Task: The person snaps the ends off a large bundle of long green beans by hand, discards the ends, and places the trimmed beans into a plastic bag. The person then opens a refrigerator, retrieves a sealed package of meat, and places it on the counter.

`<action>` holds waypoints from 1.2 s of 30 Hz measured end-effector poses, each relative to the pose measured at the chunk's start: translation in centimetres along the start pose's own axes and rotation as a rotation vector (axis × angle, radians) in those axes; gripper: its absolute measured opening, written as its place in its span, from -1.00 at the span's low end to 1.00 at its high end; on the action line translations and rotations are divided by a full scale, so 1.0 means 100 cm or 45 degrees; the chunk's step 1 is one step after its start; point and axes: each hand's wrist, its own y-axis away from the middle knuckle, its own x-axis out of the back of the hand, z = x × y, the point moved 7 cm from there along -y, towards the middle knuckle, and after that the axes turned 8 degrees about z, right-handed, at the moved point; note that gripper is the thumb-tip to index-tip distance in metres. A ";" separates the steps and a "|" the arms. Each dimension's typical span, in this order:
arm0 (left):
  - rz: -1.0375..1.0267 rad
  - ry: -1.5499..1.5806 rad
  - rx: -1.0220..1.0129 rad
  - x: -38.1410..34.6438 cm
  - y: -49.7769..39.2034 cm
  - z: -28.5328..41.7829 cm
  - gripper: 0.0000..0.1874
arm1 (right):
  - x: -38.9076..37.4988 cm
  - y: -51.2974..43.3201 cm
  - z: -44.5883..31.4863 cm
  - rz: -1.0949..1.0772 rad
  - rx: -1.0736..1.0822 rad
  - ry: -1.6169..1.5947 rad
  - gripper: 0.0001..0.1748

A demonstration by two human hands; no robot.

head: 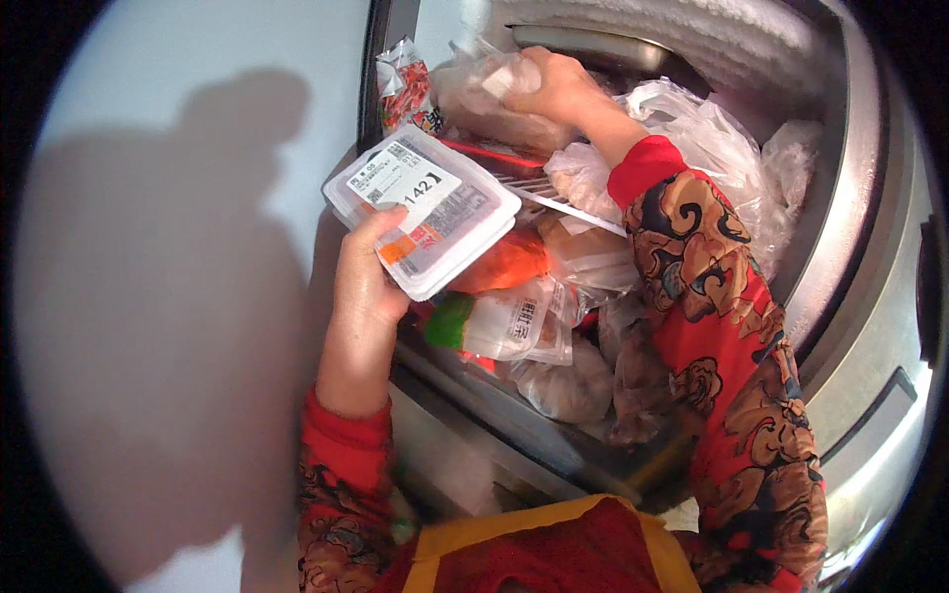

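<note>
My left hand (pixel 374 259) grips a flat, clear-lidded plastic food tray (pixel 474 194) by its near left edge, thumb on top. The tray bears a white printed label and an orange sticker. It is over the left side of an open chest freezer full of bagged food. Farther in, my right hand (pixel 556 81) is closed on a clear plastic bag (pixel 482 93) with pale contents. Just left of that bag stands a red and white printed food packet (pixel 404 89). Beneath the bag is a red-edged item (pixel 493 154), partly hidden, beside a white wire rack (pixel 571 207).
White plastic bags (pixel 689 126) fill the far right side. Nearer lie an orange bag (pixel 504 263), a green and white packet (pixel 511 319) and a knotted clear bag (pixel 567 382). A metal pan (pixel 593 43) is near the frosted back wall. The freezer's metal rim (pixel 838 222) curves along the right.
</note>
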 end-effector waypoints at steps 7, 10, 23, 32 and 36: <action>-0.098 -0.063 -0.103 0.001 -0.004 -0.001 -0.45 | -0.009 0.033 -0.057 0.402 0.749 0.387 -0.21; -0.062 -0.122 -0.137 -0.004 0.002 0.003 -0.43 | -0.011 0.037 -0.061 0.219 0.742 0.501 -0.02; -0.054 -0.167 -0.054 -0.015 0.020 0.003 -0.44 | -0.022 0.034 -0.045 0.186 0.307 0.668 -0.16; -0.069 -0.184 -0.129 -0.017 0.005 0.001 -0.41 | 0.072 0.050 -0.081 0.795 0.678 0.569 -0.46; 0.010 -0.311 -0.026 -0.062 -0.006 0.005 -0.39 | 0.095 0.044 -0.073 0.601 0.304 0.318 -0.35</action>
